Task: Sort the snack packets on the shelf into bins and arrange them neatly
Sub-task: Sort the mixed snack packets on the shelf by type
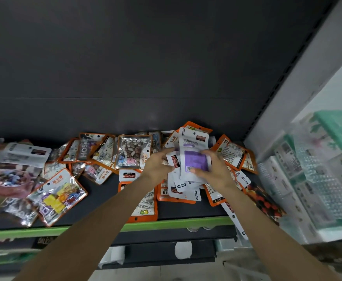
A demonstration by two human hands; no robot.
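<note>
Both arms reach in over the shelf (pixel 105 191), a dark deck with a green front edge, where snack packets lie scattered in a loose heap. The two hands meet over a bunch of white packets (pixel 183 184) right of the middle. The left hand (pixel 158 166) is curled round the bunch's left edge, fingers bent and thumb on top, gripping it. The right hand (pixel 213 169) clasps the right side, its fingers wrapped over the purple packet (pixel 194 157) that lies uppermost, thumb pressed along the lower edge. The white packets fan out below the hands, overlapping one another. Orange-trimmed packets (pixel 232 154) lie under and around them, more spread to the left, among them a clear packet of pebble-like sweets (pixel 132 152) and one with yellow cubes (pixel 59 196). At the far right, blurred, stands a pale bin (pixel 318 179) stacked with boxes.
</note>
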